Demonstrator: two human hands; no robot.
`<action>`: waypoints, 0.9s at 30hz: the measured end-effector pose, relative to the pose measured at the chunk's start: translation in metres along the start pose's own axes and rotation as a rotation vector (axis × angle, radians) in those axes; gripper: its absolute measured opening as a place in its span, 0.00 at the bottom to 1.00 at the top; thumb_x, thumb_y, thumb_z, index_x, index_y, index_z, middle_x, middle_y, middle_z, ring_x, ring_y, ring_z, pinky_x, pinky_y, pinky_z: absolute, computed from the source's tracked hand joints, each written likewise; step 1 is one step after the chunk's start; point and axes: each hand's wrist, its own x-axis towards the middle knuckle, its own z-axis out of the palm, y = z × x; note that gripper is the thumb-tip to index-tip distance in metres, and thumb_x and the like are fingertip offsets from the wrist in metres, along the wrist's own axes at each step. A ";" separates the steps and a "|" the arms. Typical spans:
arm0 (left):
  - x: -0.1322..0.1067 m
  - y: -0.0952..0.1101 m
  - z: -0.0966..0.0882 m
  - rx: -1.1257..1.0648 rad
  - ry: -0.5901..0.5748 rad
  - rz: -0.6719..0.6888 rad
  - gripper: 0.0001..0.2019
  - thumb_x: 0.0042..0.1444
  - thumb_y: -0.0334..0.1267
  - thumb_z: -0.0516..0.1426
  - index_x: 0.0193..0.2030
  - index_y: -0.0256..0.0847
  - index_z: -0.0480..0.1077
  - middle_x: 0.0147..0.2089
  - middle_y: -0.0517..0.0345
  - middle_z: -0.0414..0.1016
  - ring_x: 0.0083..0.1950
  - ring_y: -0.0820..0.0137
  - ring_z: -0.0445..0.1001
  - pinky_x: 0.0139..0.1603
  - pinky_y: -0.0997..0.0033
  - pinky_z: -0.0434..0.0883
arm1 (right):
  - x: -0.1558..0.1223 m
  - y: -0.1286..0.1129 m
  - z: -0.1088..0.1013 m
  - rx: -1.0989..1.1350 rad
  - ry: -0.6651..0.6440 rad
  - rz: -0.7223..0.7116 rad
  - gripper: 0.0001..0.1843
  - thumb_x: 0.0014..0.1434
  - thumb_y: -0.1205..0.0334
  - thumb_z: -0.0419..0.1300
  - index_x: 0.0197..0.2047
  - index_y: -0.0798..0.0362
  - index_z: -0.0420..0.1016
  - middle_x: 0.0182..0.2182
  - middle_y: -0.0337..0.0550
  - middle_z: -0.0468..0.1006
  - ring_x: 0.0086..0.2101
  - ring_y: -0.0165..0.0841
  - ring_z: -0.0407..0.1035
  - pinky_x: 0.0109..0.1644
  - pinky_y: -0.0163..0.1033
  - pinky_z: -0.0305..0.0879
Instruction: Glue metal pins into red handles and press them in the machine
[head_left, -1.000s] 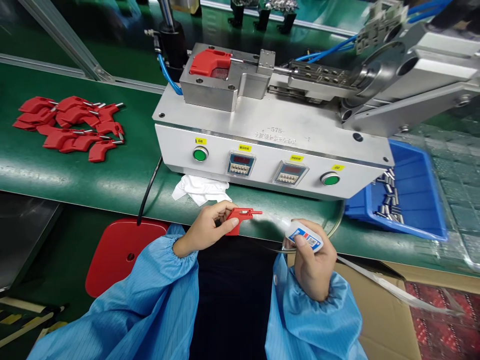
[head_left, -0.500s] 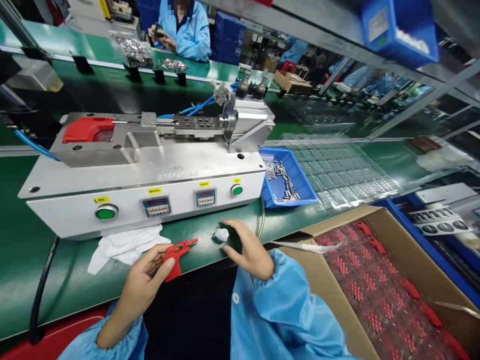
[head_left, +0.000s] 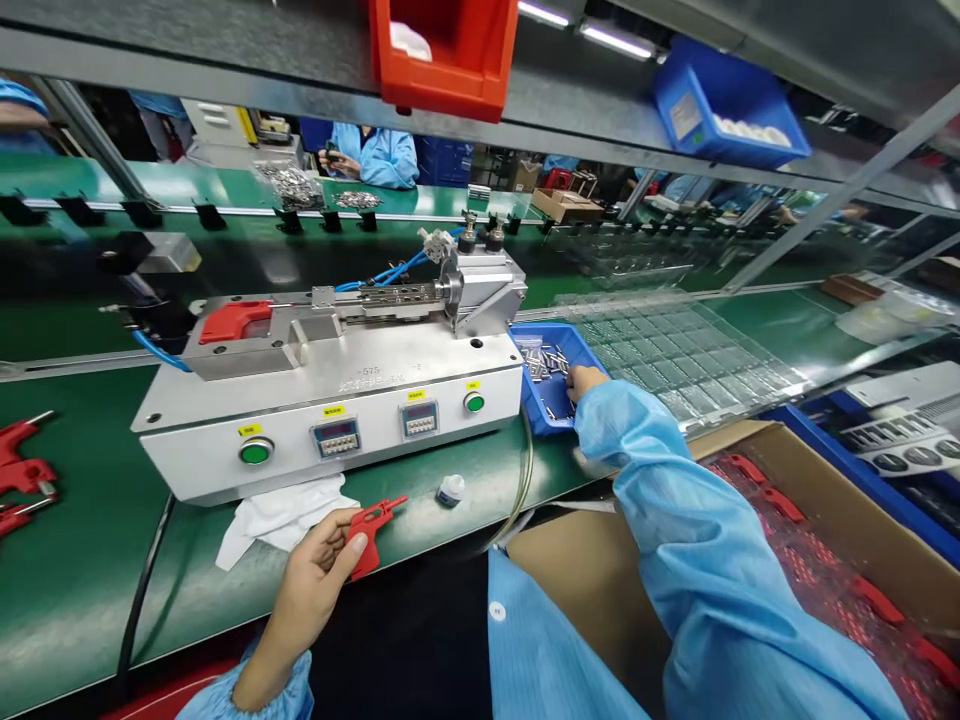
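Note:
My left hand is closed round the grip of a red gun-shaped plastic part, whose thin tip points right above the bench. My right hand reaches into a blue bin of small metal pins. Its fingers are bent together among the pins, and what lies between them is hidden. A small white-capped bottle stands on the bench right of the red part. Behind my left hand lies a white cloth. In the machine rests another red gun-shaped part.
Several red parts with metal rods lie at the far left. A cardboard box at right holds bagged red parts. Clear trays lie beyond the blue bin. A shelf above carries a red bin and another blue bin.
My right hand has moved from beside the small bottle, rightward and forward into the blue bin. My left hand keeps hold of the red part. The view has tilted up and turned left.

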 end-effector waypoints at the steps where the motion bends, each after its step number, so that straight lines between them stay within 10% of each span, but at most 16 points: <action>1: 0.000 0.001 0.002 -0.008 0.010 0.005 0.23 0.61 0.58 0.63 0.49 0.38 0.77 0.45 0.49 0.81 0.45 0.63 0.80 0.47 0.68 0.78 | 0.000 0.001 -0.001 0.036 -0.003 -0.030 0.08 0.48 0.81 0.63 0.29 0.59 0.76 0.35 0.59 0.82 0.47 0.53 0.79 0.55 0.52 0.73; 6: 0.002 0.001 0.005 -0.073 -0.030 0.018 0.23 0.61 0.58 0.63 0.49 0.38 0.76 0.45 0.49 0.81 0.46 0.62 0.80 0.46 0.68 0.77 | -0.026 0.007 -0.028 0.426 -0.022 -0.301 0.14 0.60 0.58 0.67 0.46 0.58 0.78 0.34 0.46 0.82 0.37 0.38 0.80 0.43 0.42 0.79; 13: 0.006 0.006 0.012 -0.133 -0.065 0.030 0.20 0.63 0.56 0.62 0.48 0.39 0.76 0.45 0.50 0.79 0.46 0.63 0.78 0.47 0.68 0.75 | -0.089 -0.039 -0.079 0.971 -0.129 -0.563 0.32 0.40 0.39 0.80 0.36 0.56 0.79 0.31 0.46 0.81 0.30 0.34 0.76 0.37 0.40 0.77; 22: 0.025 0.004 0.023 -0.134 -0.055 0.116 0.19 0.64 0.54 0.61 0.47 0.37 0.76 0.37 0.53 0.74 0.37 0.68 0.70 0.39 0.71 0.66 | -0.065 -0.225 -0.071 0.780 -0.039 -1.093 0.17 0.56 0.50 0.71 0.41 0.54 0.84 0.37 0.44 0.83 0.36 0.32 0.75 0.44 0.39 0.75; 27: 0.028 0.006 0.025 -0.093 -0.027 0.132 0.16 0.63 0.49 0.61 0.46 0.36 0.76 0.35 0.54 0.72 0.35 0.70 0.67 0.37 0.72 0.64 | -0.053 -0.320 -0.054 0.561 0.152 -1.015 0.08 0.57 0.69 0.65 0.39 0.55 0.85 0.35 0.42 0.83 0.36 0.32 0.76 0.47 0.37 0.73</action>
